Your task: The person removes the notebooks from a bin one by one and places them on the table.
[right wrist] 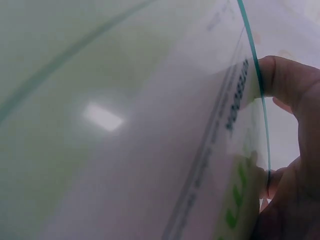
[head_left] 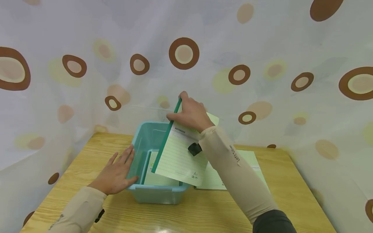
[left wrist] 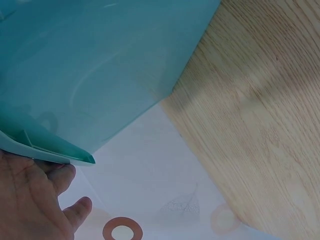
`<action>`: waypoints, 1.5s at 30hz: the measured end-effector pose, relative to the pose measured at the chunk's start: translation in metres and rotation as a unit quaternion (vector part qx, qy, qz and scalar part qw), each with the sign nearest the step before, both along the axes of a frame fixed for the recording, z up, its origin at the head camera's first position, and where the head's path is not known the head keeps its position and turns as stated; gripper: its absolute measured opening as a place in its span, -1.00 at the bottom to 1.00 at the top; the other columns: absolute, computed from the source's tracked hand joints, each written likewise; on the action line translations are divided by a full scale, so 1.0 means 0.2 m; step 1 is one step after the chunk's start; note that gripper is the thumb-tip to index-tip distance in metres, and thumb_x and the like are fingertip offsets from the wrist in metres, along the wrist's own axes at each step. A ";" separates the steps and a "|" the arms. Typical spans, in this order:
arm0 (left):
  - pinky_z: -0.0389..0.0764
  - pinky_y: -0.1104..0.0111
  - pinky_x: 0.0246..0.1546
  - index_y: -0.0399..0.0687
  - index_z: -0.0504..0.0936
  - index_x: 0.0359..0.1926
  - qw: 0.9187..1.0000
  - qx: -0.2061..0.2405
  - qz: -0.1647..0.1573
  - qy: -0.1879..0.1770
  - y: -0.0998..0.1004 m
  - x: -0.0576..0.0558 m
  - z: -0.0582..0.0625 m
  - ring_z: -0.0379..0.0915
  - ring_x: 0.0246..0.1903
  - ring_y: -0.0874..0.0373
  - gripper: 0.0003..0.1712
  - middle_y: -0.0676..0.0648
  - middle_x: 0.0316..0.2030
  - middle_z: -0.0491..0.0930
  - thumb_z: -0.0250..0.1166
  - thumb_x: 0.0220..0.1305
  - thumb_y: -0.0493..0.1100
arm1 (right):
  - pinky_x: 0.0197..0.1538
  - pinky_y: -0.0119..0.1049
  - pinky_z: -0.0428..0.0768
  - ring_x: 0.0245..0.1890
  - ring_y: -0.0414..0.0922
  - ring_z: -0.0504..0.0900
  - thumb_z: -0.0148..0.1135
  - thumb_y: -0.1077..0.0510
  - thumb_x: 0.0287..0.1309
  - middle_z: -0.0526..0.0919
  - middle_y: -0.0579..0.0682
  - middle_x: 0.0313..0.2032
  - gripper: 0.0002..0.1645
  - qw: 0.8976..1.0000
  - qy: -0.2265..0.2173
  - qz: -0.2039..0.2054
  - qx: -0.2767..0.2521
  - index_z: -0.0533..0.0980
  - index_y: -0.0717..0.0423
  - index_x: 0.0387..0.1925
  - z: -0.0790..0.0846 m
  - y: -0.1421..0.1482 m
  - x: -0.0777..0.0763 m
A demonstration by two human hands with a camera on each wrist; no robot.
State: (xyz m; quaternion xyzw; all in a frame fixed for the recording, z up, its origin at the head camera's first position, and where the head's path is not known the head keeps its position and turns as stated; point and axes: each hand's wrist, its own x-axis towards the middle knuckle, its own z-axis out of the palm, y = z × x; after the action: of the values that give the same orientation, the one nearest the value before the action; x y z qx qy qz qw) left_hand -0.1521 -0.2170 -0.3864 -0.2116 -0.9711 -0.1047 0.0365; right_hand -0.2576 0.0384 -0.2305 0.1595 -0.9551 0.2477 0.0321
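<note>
A pale green notebook with a dark green spine hangs tilted over the right side of a light blue plastic bin. My right hand grips it near its upper end, thumb at the spine edge; in the right wrist view its cover fills most of the picture. Inside the bin lies another green-spined notebook, partly hidden by the held one. My left hand rests on the bin's left rim with fingers spread; the left wrist view shows its fingers beneath the rim.
To the right of the bin, another pale green notebook lies on the wooden table, partly covered by my right forearm. A white cloth with brown circles hangs behind and at both sides of the table.
</note>
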 end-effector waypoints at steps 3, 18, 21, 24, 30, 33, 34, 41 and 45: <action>-0.08 -0.20 0.33 -0.53 0.04 0.40 1.000 0.004 0.004 -0.007 0.00 0.00 0.00 -0.12 0.43 -0.24 0.00 -0.37 0.46 -0.09 0.24 0.24 0.09 | -0.11 -0.11 0.39 -0.35 -0.01 0.48 0.21 -0.15 -0.03 0.51 0.00 -0.31 -0.28 1.000 0.016 0.003 0.008 0.25 0.07 0.12 -0.04 0.08 0.03; -0.06 -0.19 0.33 -0.52 0.01 0.41 1.000 -0.008 0.003 -0.011 0.00 0.00 0.01 -0.11 0.43 -0.23 0.00 -0.37 0.46 -0.10 0.21 0.27 0.11 | -0.19 -0.11 0.29 -0.44 -0.02 0.39 0.29 -0.06 -0.12 0.45 0.00 -0.49 -0.41 0.998 0.031 -0.007 0.048 0.37 0.17 -0.09 -0.46 0.46 0.15; -0.05 -0.20 0.33 -0.53 0.02 0.41 1.000 -0.011 0.003 -0.010 0.00 0.00 0.01 -0.11 0.43 -0.24 0.00 -0.37 0.46 -0.10 0.21 0.28 0.11 | -0.15 -0.06 0.31 -0.43 -0.04 0.39 0.31 -0.07 -0.11 0.45 -0.02 -0.50 -0.42 0.998 0.024 0.003 0.064 0.38 0.16 -0.09 -0.59 0.50 0.14; -0.05 -0.21 0.33 -0.54 0.02 0.40 1.000 -0.009 0.003 -0.013 0.00 0.00 0.01 -0.12 0.43 -0.24 -0.01 -0.38 0.46 -0.10 0.20 0.28 0.11 | -0.05 0.02 0.35 -0.40 -0.06 0.41 0.32 -0.08 -0.11 0.46 -0.06 -0.46 -0.40 0.997 0.019 0.020 0.078 0.40 0.15 -0.06 -0.73 0.54 0.14; -0.07 -0.20 0.33 -0.54 0.01 0.40 1.000 -0.007 0.000 -0.013 0.01 0.00 0.00 -0.13 0.43 -0.24 -0.01 -0.38 0.46 -0.10 0.20 0.28 0.10 | 0.04 0.09 0.35 -0.37 -0.07 0.42 0.32 -0.10 -0.09 0.45 -0.08 -0.41 -0.33 0.995 -0.006 0.045 0.089 0.40 0.18 0.02 -0.97 0.57 0.14; -0.07 -0.20 0.33 -0.54 0.01 0.40 1.000 -0.007 -0.002 -0.014 0.01 0.00 0.00 -0.13 0.43 -0.24 -0.01 -0.38 0.46 -0.10 0.20 0.28 0.10 | -0.04 0.02 0.35 -0.34 -0.05 0.42 0.34 -0.09 -0.06 0.46 -0.06 -0.36 -0.32 0.994 -0.019 0.051 0.091 0.40 0.17 0.05 -1.07 0.57 0.13; -0.07 -0.21 0.33 -0.54 0.01 0.40 1.000 -0.007 -0.002 -0.014 0.01 0.00 0.00 -0.14 0.43 -0.24 -0.01 -0.38 0.46 -0.10 0.20 0.28 0.10 | -0.05 0.02 0.35 -0.33 -0.05 0.43 0.35 -0.09 -0.05 0.47 -0.06 -0.34 -0.31 0.994 -0.023 0.053 0.091 0.40 0.17 0.07 -1.10 0.57 0.13; -0.06 -0.22 0.32 -0.55 0.02 0.40 1.000 -0.011 -0.006 -0.011 0.01 -0.01 0.01 -0.13 0.42 -0.25 -0.02 -0.38 0.45 -0.09 0.20 0.28 0.08 | -0.04 0.01 0.35 -0.26 -0.03 0.44 0.37 -0.09 -0.04 0.48 -0.01 -0.26 -0.30 0.992 -0.048 0.066 0.093 0.38 0.15 0.09 -1.23 0.53 0.13; -0.07 -0.22 0.32 -0.55 0.02 0.40 1.000 -0.008 -0.003 -0.017 0.01 0.00 0.01 -0.15 0.43 -0.24 -0.03 -0.38 0.45 -0.10 0.19 0.29 0.09 | -0.05 -0.03 0.37 -0.28 -0.07 0.40 0.36 -0.11 -0.06 0.45 -0.02 -0.26 -0.27 0.990 -0.058 0.066 0.109 0.37 0.13 0.11 -1.25 0.51 0.15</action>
State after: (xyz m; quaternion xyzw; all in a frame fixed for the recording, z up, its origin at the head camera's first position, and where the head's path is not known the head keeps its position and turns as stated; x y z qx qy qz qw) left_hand -0.1527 -0.2157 -0.3837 -0.2132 -0.9717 -0.1004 0.0180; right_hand -0.2275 0.1402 -0.4815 0.2106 -0.9639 0.1524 -0.0572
